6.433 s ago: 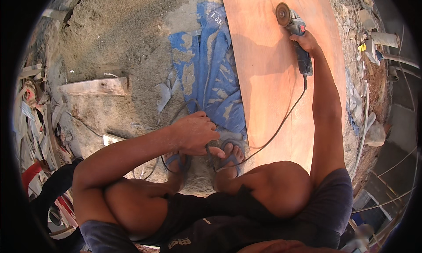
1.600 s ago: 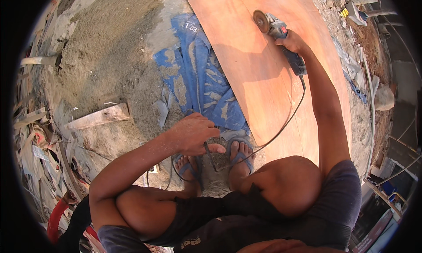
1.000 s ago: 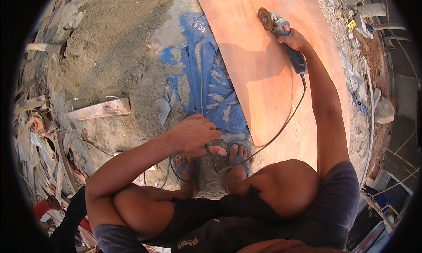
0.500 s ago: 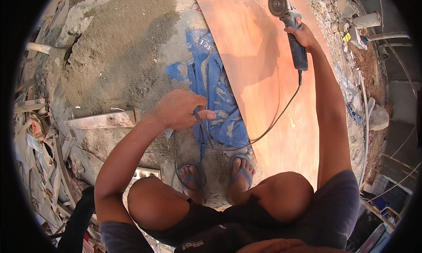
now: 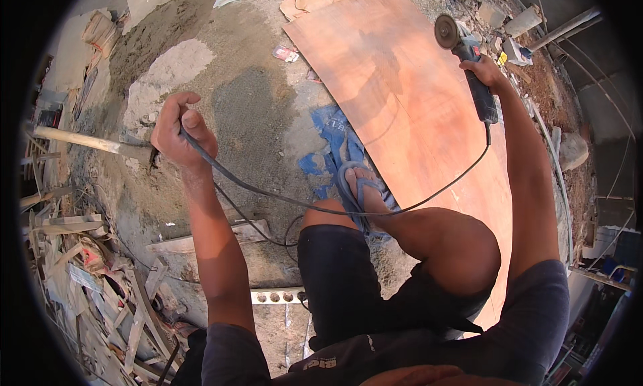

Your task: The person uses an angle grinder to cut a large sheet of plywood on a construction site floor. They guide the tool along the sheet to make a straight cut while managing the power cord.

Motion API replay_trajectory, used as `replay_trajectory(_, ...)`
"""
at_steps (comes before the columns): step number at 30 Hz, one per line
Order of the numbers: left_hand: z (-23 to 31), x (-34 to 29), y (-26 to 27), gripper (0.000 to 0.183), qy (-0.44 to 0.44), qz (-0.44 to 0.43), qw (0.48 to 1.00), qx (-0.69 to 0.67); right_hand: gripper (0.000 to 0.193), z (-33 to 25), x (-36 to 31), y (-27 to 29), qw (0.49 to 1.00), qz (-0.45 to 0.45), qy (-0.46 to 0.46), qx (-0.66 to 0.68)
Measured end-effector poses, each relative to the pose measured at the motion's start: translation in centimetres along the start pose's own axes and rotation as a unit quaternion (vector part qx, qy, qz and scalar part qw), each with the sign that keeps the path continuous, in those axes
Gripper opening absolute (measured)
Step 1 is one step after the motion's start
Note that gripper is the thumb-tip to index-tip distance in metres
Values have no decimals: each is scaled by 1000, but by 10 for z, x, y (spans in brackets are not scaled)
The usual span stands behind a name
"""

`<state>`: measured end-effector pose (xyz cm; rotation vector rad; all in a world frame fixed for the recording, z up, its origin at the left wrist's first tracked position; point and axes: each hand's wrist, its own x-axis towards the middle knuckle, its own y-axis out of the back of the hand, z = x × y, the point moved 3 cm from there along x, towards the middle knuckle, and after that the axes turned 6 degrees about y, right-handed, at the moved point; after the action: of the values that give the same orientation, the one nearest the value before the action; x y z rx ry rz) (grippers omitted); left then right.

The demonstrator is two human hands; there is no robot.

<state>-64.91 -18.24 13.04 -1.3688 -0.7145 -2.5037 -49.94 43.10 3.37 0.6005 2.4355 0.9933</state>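
Note:
An angle grinder (image 5: pixel 477 84) with a round disc is held out to the far right, my right hand (image 5: pixel 483 72) wrapped round its dark body. Beneath and left of it lies a large reddish plywood sheet (image 5: pixel 402 111). The grinder's black power cord (image 5: pixel 295 201) runs from its rear end in a long sagging curve to my left hand (image 5: pixel 184 131). That hand is raised at the left, fingers curled round the cord. My sandalled right foot (image 5: pixel 365 188) is on a crumpled blue tarp (image 5: pixel 328 135) beside the sheet's left edge.
Damp sandy ground (image 5: pixel 248 111) spreads left of the sheet. A wooden pole (image 5: pixel 87 139) juts in from the left, above a heap of scrap wood (image 5: pixel 114 305). Near my left knee are a loose plank (image 5: pixel 207 237) and a white power strip (image 5: pixel 276 296). Rubble (image 5: pixel 492 14) edges the right.
My left hand has swung up and left, pulling the cord into a wider curve. My right foot has stepped forward onto the tarp. The grinder stays in my right hand, farther right.

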Motion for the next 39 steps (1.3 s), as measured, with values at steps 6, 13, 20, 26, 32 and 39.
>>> replay_trajectory(6,-40,-33,-112,78,126,-109,980,-106,40,54,44,-51,1000,9,6,-14)
replay_trajectory(13,-105,-124,-183,103,429,-261,850,-162,67,75,76,-161,990,-119,-50,-49)
replay_trajectory(20,-81,-154,-252,105,565,-316,683,-337,71,114,88,-203,988,-133,-60,-47)
replay_trajectory(26,-85,-206,-280,104,556,-378,662,-333,66,113,100,-218,993,-110,4,-43)
replay_trajectory(32,-91,-208,-252,107,521,-400,670,-347,78,144,100,-220,992,-121,17,-13)
replay_trajectory(39,-83,-197,-235,108,489,-409,702,-318,69,149,104,-230,993,-104,47,-14)
